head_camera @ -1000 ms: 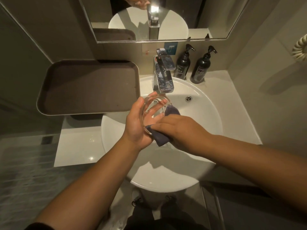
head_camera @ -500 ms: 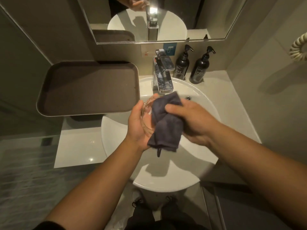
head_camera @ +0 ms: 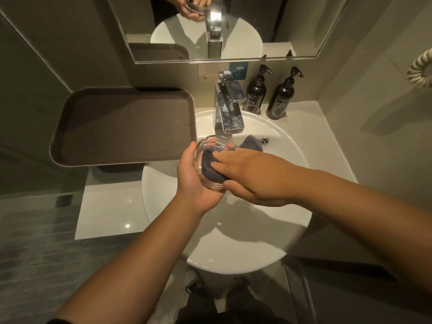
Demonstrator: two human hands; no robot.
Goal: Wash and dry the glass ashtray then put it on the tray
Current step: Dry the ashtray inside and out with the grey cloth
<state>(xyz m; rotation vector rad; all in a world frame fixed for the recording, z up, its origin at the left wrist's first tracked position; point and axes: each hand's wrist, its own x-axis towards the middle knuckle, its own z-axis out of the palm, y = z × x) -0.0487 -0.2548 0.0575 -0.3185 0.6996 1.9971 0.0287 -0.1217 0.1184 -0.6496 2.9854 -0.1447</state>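
While the left hand (head_camera: 196, 181) cups the round clear glass ashtray (head_camera: 211, 161) from underneath, thumb up along the left rim, it's held tilted over the white round sink basin (head_camera: 287, 160), just below the chrome faucet (head_camera: 229, 111). So the ashtray's in the air above the sink, not on anything yet. The right hand (head_camera: 254, 176) has its fingers pretty much straight, pressing a dark grey-blue cloth (head_camera: 209, 163) down into the ashtray's bowl, with a bit of the cloth poking out past the far rim near the drain (head_camera: 264, 141). Thumb looks tucked under by the ashtray's near edge, can't really tell if it's pinching the cloth. The dark brown rectangular plastic tray (head_camera: 121, 127) sits on the surface just left of the sink, its right edge overlapping the basin rim. 2 dark pump bottles (head_camera: 268, 94) stand behind the sink on the right, next to the faucet. Mirror (head_camera: 224, 29) above shows the hands reflected.
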